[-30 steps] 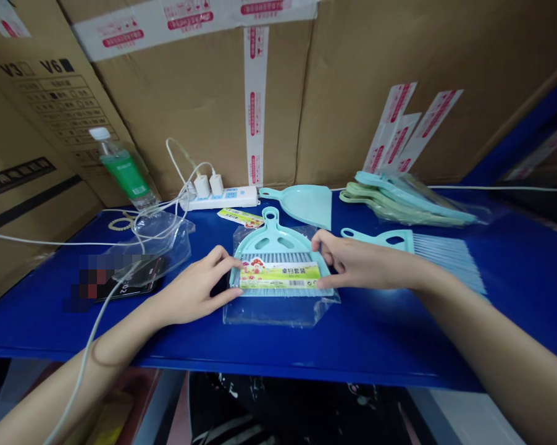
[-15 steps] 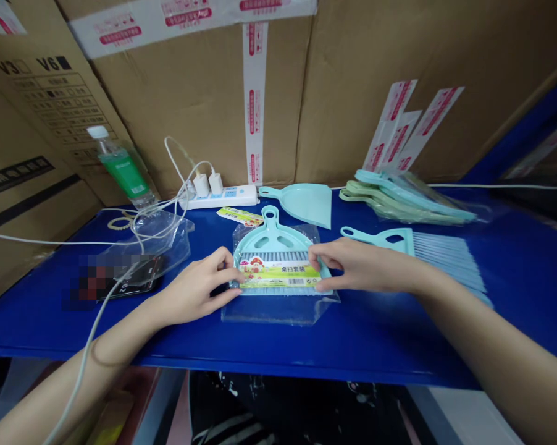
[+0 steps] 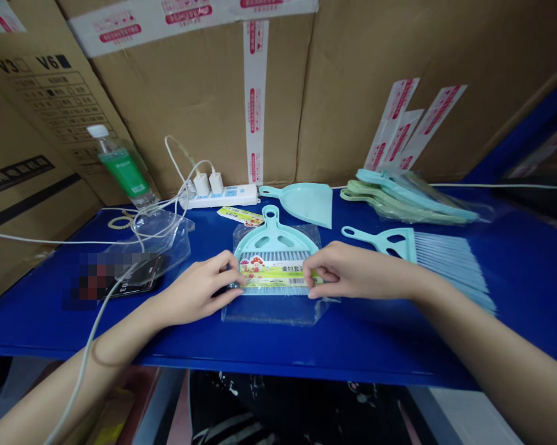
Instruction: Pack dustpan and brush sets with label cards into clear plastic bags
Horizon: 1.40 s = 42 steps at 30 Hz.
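Observation:
A light-blue dustpan lies on the table in front of me, with clear plastic wrap around it. Blue-grey brush bristles lie inside the pan, under a green and white label card with mushroom pictures. My left hand grips the set's left edge, thumb at the lower corner and fingers curled at the card's end. On the opposite side, my right hand has curled fingers over the card's right end, thumb low by the bristle edge. Its fingers cover that corner of the pan.
Behind lie a loose dustpan, another label card and a power strip with cables. Right are a loose brush and wrapped dustpan sets. Left are a bottle, a phone and a plastic bag. Cardboard boxes stand behind.
My right hand has shifted slightly left, from the pan's right rim onto the card's end, covering more of it. The left hand stays almost where it was.

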Each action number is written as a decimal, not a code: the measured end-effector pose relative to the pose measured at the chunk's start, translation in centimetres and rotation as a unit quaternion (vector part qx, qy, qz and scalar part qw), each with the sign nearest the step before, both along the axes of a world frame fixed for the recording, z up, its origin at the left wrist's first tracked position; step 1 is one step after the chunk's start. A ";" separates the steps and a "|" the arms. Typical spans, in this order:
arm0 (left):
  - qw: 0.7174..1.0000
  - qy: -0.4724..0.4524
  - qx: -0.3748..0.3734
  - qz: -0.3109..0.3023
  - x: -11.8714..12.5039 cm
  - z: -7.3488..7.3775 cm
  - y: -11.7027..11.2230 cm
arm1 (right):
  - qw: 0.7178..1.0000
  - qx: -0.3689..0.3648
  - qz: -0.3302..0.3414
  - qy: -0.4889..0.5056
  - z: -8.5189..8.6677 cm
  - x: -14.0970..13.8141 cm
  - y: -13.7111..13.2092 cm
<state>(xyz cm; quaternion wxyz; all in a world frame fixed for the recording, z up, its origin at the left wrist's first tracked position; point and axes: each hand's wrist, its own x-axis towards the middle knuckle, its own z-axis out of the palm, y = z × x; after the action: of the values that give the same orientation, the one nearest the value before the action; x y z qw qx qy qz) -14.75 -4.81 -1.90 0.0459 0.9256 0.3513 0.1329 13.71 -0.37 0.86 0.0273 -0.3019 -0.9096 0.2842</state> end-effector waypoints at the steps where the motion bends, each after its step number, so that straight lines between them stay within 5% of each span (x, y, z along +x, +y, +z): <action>1: 1.000 0.000 0.001 -0.001 0.0 0.0 0.0 | 1.000 0.002 0.001 0.000 0.0 -0.1 -0.1; 14: 1.000 0.008 0.008 -0.010 0.4 0.5 -0.2 | 0.997 0.048 0.046 0.043 -0.2 -0.7 -0.5; 36: 1.000 0.010 0.021 -0.021 0.8 0.4 -0.3 | 0.995 0.032 0.051 0.074 -0.5 -1.3 -0.5; 42: 0.997 0.013 0.072 -0.011 0.6 0.1 -0.2 | 0.994 0.013 0.049 0.096 -0.7 -1.1 -0.4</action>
<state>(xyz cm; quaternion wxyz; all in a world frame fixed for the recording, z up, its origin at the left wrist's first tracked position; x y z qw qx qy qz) -14.18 -4.99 -1.79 -0.0246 0.9319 0.3316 0.1451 12.59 -0.80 0.18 0.1047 -0.2282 -0.9199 0.3013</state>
